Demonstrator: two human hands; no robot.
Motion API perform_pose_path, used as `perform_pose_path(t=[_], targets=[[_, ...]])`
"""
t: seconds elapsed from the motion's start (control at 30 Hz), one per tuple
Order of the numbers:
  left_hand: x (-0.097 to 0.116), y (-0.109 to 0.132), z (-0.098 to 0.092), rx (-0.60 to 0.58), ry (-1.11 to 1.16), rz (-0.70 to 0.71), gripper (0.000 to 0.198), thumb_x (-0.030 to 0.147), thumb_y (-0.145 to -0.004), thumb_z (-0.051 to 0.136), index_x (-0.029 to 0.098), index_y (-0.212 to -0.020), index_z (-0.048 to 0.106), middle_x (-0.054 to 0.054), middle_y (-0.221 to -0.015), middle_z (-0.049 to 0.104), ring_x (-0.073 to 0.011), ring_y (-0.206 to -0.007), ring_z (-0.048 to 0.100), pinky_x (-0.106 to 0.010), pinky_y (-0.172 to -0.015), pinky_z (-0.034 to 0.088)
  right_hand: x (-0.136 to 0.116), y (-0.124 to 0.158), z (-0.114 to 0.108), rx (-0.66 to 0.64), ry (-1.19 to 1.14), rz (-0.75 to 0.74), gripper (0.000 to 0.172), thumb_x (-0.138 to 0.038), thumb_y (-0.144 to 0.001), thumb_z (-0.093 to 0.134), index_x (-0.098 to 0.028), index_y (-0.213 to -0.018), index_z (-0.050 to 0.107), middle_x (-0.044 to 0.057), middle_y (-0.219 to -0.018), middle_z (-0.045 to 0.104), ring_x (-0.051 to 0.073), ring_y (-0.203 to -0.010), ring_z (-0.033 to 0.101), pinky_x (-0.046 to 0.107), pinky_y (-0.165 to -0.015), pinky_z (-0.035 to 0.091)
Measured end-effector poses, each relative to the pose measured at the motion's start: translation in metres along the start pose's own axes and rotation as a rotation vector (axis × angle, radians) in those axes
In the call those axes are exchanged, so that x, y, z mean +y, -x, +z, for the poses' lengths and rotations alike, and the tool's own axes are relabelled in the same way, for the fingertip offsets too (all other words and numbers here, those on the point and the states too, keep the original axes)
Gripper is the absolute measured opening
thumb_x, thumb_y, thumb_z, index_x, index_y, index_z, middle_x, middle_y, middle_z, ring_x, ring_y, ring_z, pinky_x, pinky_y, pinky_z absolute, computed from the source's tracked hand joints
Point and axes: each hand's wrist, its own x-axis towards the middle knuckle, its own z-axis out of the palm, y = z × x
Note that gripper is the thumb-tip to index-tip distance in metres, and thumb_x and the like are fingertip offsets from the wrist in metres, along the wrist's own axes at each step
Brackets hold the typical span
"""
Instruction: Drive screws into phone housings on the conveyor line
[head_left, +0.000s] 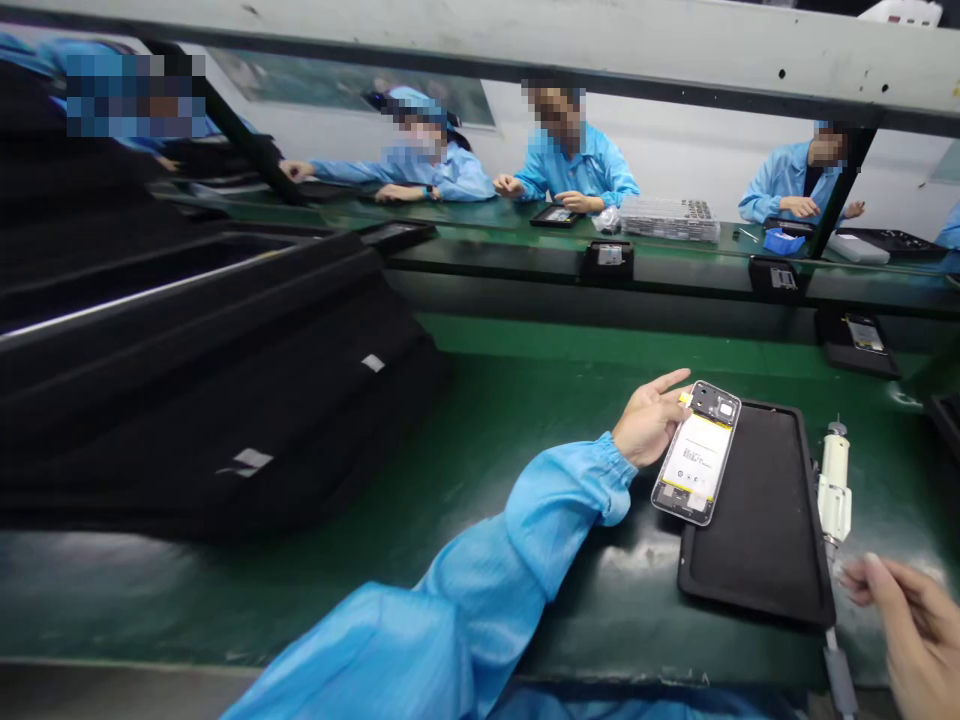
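My left hand [649, 420] grips an opened phone [701, 455] by its upper left side, thumb on top. The phone's back is off, showing a white battery with yellow edges and a dark camera section. It is tilted over the left edge of a black tray [757, 520] on the bench. At the lower right, my right hand [904, 610] is closed, thumb against the fingers, and slightly blurred; what it pinches, if anything, I cannot make out. Just beyond it lies a white corded electric screwdriver [835, 480], its thin tip pointing away, along the tray's right side.
Black cloth [225, 400] covers a large bulk on the left of the green bench [480, 480]. Behind runs a line with phone trays [607, 260], a clear stack of trays [670, 218] and a blue box [784, 240]. Several co-workers in blue sit across it.
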Motion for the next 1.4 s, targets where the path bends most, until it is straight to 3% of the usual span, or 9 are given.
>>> perform_pose_path(t=[0.07, 0.17, 0.27, 0.33, 0.4, 0.7, 1.03, 1.4], targets=[[0.005, 0.005, 0.007, -0.031, 0.017, 0.013, 0.072, -0.009, -0.059, 0.059, 0.007, -0.128, 0.046, -0.018, -0.111, 0.067, -0.0201, -0.085, 0.068, -0.027, -0.072, 0.053, -0.029, -0.007, 0.025, -0.064, -0.166, 0.022, 0.047, -0.066, -0.068, 0.066, -0.022, -0.085, 0.070, 0.010, -0.088, 0.072, 0.029, -0.078, 0.069, 0.046, -0.077, 0.057], [0.009, 0.013, 0.019, -0.093, 0.053, 0.005, 0.068, -0.007, -0.061, 0.063, 0.008, -0.125, 0.049, -0.018, -0.110, 0.067, -0.0214, -0.087, 0.068, -0.028, -0.074, 0.053, -0.060, -0.015, 0.060, -0.284, -0.522, 0.116, 0.056, -0.065, -0.068, 0.069, -0.018, -0.098, 0.067, 0.013, -0.102, 0.070, 0.028, -0.092, 0.067, 0.042, -0.079, 0.056], [0.008, 0.018, 0.033, -0.145, 0.091, -0.027, 0.066, -0.006, -0.061, 0.065, 0.008, -0.124, 0.050, -0.017, -0.110, 0.067, -0.0222, -0.092, 0.067, -0.029, -0.079, 0.053, -0.076, -0.016, 0.088, -0.570, -0.880, 0.278, 0.061, -0.065, -0.071, 0.067, -0.018, -0.109, 0.065, 0.012, -0.113, 0.067, 0.028, -0.110, 0.061, 0.042, -0.086, 0.053], [0.005, 0.019, 0.042, -0.162, 0.113, -0.038, 0.066, -0.005, -0.061, 0.065, 0.009, -0.123, 0.050, -0.016, -0.110, 0.067, -0.0221, -0.094, 0.067, -0.030, -0.082, 0.053, -0.082, -0.014, 0.100, -0.654, -1.025, 0.384, 0.060, -0.065, -0.074, 0.065, -0.020, -0.113, 0.065, 0.010, -0.114, 0.067, 0.028, -0.114, 0.059, 0.044, -0.092, 0.050], [0.001, 0.017, 0.048, -0.159, 0.129, -0.027, 0.064, -0.006, -0.061, 0.063, 0.010, -0.122, 0.051, -0.015, -0.110, 0.068, -0.0216, -0.095, 0.067, -0.029, -0.083, 0.053, -0.083, -0.013, 0.107, -0.619, -1.103, 0.428, 0.055, -0.061, -0.075, 0.066, -0.022, -0.114, 0.064, 0.007, -0.113, 0.068, 0.026, -0.116, 0.058, 0.044, -0.096, 0.048], [-0.015, 0.007, 0.054, -0.104, 0.145, -0.006, 0.068, -0.011, -0.056, 0.056, 0.008, -0.120, 0.047, -0.017, -0.113, 0.066, -0.0218, -0.096, 0.067, -0.029, -0.081, 0.053, -0.063, -0.028, 0.107, -0.361, -1.098, 0.316, 0.040, -0.043, -0.068, 0.078, -0.022, -0.101, 0.068, 0.003, -0.108, 0.070, 0.023, -0.112, 0.060, 0.040, -0.099, 0.047], [-0.017, 0.009, 0.046, -0.147, 0.168, 0.008, 0.062, -0.008, -0.056, 0.061, 0.010, -0.115, 0.053, -0.019, -0.114, 0.065, -0.0200, -0.086, 0.068, -0.028, -0.076, 0.052, -0.051, -0.035, 0.111, -0.382, -1.086, 0.306, 0.039, -0.039, -0.069, 0.078, -0.024, -0.104, 0.069, 0.004, -0.113, 0.069, 0.024, -0.110, 0.061, 0.040, -0.093, 0.052], [-0.027, -0.001, 0.043, -0.072, 0.181, -0.059, 0.061, -0.014, -0.056, 0.052, 0.008, -0.112, 0.054, -0.017, -0.108, 0.068, -0.0168, -0.079, 0.067, -0.025, -0.071, 0.052, -0.059, -0.038, 0.101, -0.390, -1.061, 0.369, 0.032, -0.034, -0.065, 0.077, -0.018, -0.093, 0.071, 0.006, -0.103, 0.071, 0.026, -0.106, 0.063, 0.044, -0.098, 0.047]])
